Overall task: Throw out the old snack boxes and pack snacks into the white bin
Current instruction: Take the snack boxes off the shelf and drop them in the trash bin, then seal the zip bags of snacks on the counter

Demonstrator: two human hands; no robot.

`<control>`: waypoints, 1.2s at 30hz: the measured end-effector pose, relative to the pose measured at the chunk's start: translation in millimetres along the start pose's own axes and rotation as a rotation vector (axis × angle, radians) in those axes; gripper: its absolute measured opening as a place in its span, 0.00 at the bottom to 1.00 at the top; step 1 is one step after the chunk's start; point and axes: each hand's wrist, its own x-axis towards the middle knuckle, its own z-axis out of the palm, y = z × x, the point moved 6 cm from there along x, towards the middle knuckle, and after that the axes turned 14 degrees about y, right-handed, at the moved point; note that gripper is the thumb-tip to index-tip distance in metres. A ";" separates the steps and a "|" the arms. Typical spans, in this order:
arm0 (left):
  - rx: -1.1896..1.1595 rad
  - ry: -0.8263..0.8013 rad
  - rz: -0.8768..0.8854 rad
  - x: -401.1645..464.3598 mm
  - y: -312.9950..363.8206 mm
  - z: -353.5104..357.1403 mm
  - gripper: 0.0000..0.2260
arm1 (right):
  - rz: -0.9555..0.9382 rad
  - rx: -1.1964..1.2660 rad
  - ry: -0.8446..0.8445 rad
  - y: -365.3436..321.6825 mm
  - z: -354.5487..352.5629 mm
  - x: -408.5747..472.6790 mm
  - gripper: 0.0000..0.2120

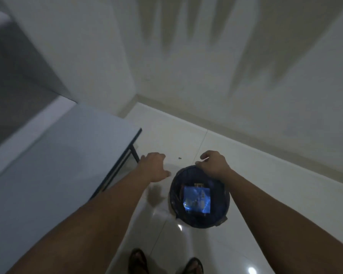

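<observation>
A round dark trash bin (174, 196) stands on the white tiled floor in front of me. Inside it lies a shiny blue snack box or wrapper (196, 198), with a darker box partly hidden beneath it. My right hand (213, 163) hovers over the bin's far rim, fingers loosely curled, nothing held. My left hand (153, 166) is stretched out to the left of the bin, above the floor, fingers bent and apart, holding nothing. The white bin is not in view.
A grey-topped table (57, 165) with a black metal frame and leg (135, 153) stands at the left, close to my left arm. White walls meet in a corner beyond the bin. My sandalled feet (164, 263) stand on the glossy tiles.
</observation>
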 end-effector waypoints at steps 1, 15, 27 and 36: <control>-0.019 0.007 -0.019 -6.5 -3.4 -19.6 0.34 | -0.052 -0.021 -0.016 -20.2 -7.5 -2.1 0.17; -0.139 0.161 -0.308 -155.9 -141.7 -208.1 0.36 | -0.531 -0.194 -0.180 -275.8 -4.0 -117.9 0.25; -0.206 0.279 -0.579 -358.7 -335.6 -259.6 0.24 | -0.786 -0.313 -0.367 -432.3 134.6 -293.7 0.25; -0.294 0.320 -0.780 -474.4 -446.3 -231.6 0.26 | -0.917 -0.353 -0.489 -490.0 234.6 -399.9 0.25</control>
